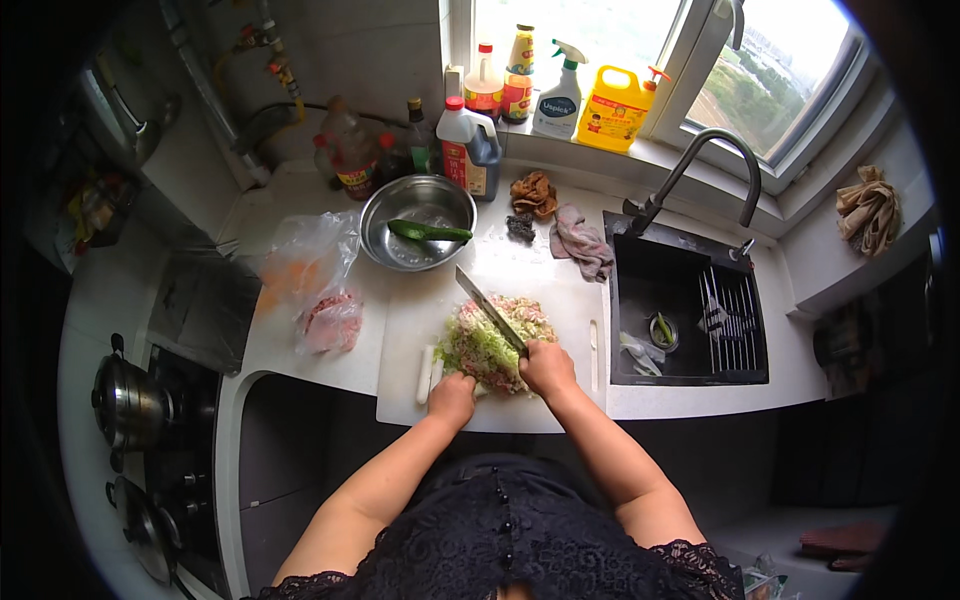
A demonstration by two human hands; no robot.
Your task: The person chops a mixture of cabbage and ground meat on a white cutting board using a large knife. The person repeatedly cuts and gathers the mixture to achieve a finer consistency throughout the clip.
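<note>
My right hand (548, 368) grips the handle of a kitchen knife (490, 312). Its long blade slants up and left over a heap of chopped pale green shreds and pink, meat-like bits (468, 340). The heap lies on a white cutting board (408, 310). My left hand (452, 402) is closed at the heap's near left edge; whatever its fingers hold is hidden. Just left of that hand lie short white stalks (426, 374). Beyond the board, a steel bowl (418, 262) holds a long dark green vegetable (430, 231).
Left of the board sit a clear plastic bag with orange contents (300, 265) and bagged pink meat (332, 322). A rag (580, 245) lies near the black sink (640, 372). Bottles, including a large dark jug (470, 150), line the back. Pots (130, 402) stand on the left stove.
</note>
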